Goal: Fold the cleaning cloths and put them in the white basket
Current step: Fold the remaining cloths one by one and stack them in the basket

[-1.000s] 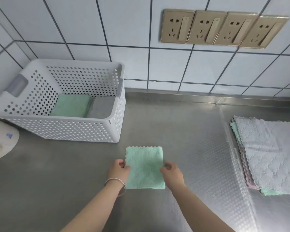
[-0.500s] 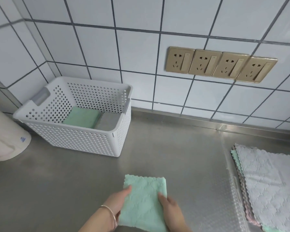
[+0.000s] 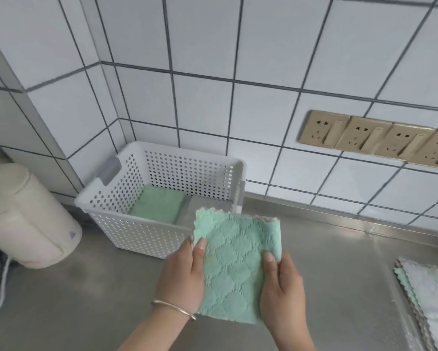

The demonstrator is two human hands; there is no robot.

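While both hands hold it up off the counter (image 3: 314, 249), the folded green cloth (image 3: 234, 264) sits just right of the white basket (image 3: 142, 231), overlapping its near right corner. Left hand (image 3: 181, 279): pinches the cloth's left edge. Right hand (image 3: 282, 290): pinches the right edge. Basket contents: one green cloth (image 3: 157, 205), one grey cloth (image 3: 202, 207). Far right of basket: stack of unfolded cloths (image 3: 430, 297).

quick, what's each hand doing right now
Left hand: closed on the left edge of the folded green cloth, thumb on top.
Right hand: closed on the cloth's right edge, thumb on top.
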